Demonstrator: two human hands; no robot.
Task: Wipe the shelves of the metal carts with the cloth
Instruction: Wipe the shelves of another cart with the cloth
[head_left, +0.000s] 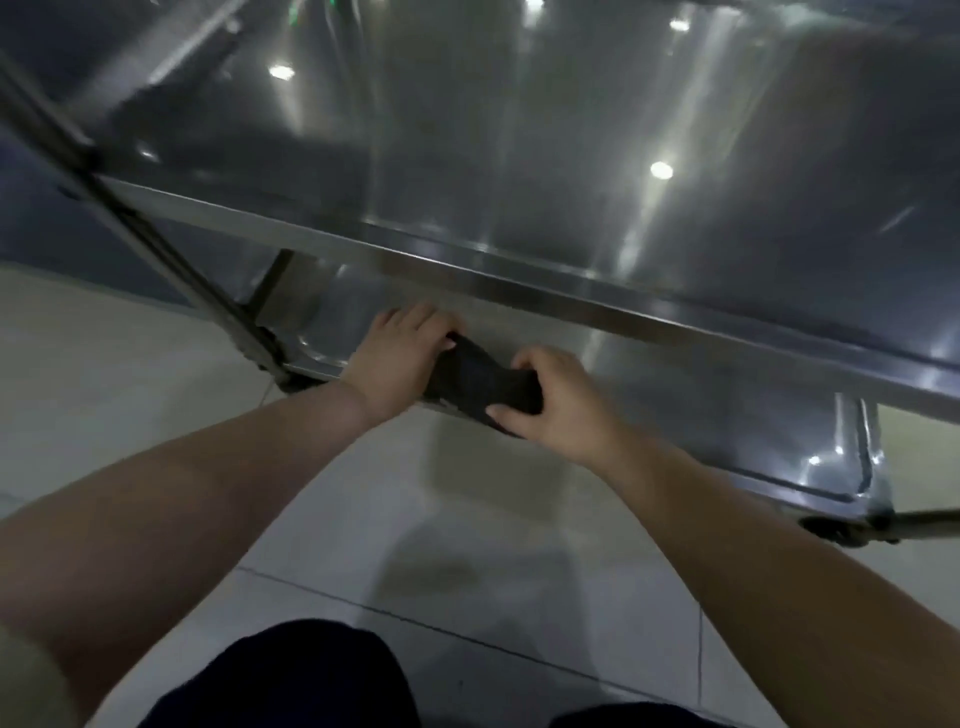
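Gripping a dark bunched cloth (483, 379) at either end, my left hand (410, 358) and right hand (556, 400) are curling around it. I am seeing it lying at the front lip of the shiny steel cart's lower shelf (701, 400).

The metal cart (519, 283) is standing on a pale tiled floor (441, 519), its steel catching the ceiling lights. The upper shelf (545, 145) is gleaming, blurred in places, with a raised lip running along its near edge. Below it the lower shelf (701, 410) is showing only its front strip and rounded right corner; the rest is hiding under the upper one. A dark cloth (478, 382) is lying bunched on the lower shelf's front edge, left of the middle. A caster (836, 532) is sitting under the right corner, and a dark post (166, 244) is slanting at the left.
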